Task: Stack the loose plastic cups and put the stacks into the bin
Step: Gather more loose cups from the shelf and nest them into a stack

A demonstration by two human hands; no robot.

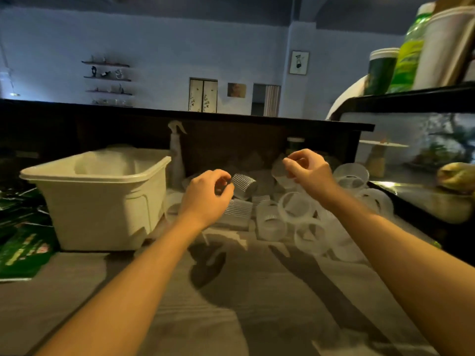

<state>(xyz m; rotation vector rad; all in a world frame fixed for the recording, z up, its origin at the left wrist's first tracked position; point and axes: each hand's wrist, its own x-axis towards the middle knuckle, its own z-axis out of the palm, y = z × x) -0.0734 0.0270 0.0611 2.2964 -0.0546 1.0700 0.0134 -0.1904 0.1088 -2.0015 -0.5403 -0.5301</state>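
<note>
Our left hand point(208, 194) curls its fingers round a ribbed clear cup point(243, 186) lying sideways; our right hand point(307, 168) pinches a smooth frosted cup point(280, 173) just above the heap of loose cups point(295, 217) on the grey counter point(231, 304). Left of them we see the cream plastic bin point(102, 201), its contents hidden, a spray bottle point(177, 155) behind it

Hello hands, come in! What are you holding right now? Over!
Left hand grips ribbed cup. Right hand pinches clear cup. Loose cups piled below. Bin left, nothing blocking.
</note>
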